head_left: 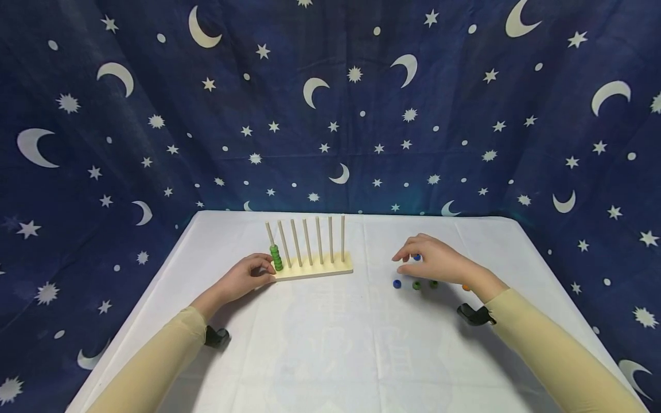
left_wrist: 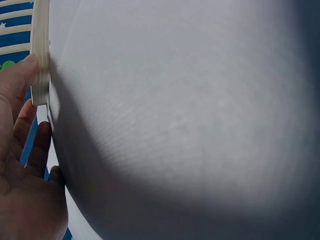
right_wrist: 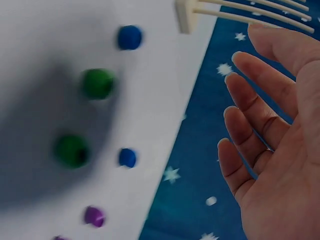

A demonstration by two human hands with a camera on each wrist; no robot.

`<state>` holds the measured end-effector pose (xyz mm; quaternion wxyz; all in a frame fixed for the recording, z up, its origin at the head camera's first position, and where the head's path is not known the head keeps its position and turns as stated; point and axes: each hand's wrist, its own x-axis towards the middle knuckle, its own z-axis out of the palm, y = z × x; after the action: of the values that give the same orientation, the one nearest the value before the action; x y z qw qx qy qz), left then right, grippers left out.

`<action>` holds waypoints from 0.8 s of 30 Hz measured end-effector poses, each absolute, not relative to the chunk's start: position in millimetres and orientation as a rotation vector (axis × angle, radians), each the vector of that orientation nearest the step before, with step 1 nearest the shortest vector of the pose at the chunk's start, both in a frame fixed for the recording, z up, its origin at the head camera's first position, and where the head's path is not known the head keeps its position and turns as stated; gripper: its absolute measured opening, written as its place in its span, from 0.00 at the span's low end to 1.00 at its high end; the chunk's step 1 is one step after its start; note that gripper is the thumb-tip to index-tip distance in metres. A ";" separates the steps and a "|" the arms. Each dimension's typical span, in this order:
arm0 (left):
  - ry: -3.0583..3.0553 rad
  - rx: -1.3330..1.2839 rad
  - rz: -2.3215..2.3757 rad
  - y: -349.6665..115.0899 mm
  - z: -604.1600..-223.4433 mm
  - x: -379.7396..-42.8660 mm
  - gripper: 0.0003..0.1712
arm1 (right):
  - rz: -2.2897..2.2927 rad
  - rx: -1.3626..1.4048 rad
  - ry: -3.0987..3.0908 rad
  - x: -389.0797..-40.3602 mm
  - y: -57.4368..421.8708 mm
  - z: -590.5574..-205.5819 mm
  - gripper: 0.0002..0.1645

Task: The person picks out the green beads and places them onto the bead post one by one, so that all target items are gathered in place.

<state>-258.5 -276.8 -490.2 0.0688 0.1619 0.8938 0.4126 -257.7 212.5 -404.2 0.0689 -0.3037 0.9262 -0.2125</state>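
Note:
A wooden peg rack [head_left: 315,270] stands at the left middle of the table, with a row of upright pegs. Several green beads [head_left: 276,258] are stacked on its leftmost peg. My left hand [head_left: 249,277] holds the left end of the base, the thumb on its front side in the left wrist view. Over loose beads at the right hovers my right hand [head_left: 436,261], fingers apart and nothing between them. Below it lie a blue bead [head_left: 397,284], a green bead [head_left: 416,285] and another green bead [right_wrist: 71,151]. A second blue bead [right_wrist: 127,158] is partly covered in the head view.
An orange bead [head_left: 466,287] lies under the right wrist. A purple bead [right_wrist: 94,216] shows in the right wrist view. White cloth covers the table [head_left: 330,344], and a dark blue curtain [head_left: 351,149] with moons and stars surrounds its back and sides.

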 end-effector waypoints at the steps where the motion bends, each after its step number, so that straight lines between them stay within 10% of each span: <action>1: 2.689 0.480 1.245 -276.6 -490.0 -258.5 0.04 | -0.641 -0.906 2.793 -254.9 217.4 -408.2 0.15; 24: 2.686 0.485 1.242 -275.6 -489.6 -258.0 0.05 | -0.723 -0.588 3.048 -220.0 293.8 -460.7 0.18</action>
<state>-258.0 -275.6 -489.6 0.0714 0.1612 0.8935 0.4130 -220.0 293.8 -460.7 -0.0229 -0.1844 0.9560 -0.2269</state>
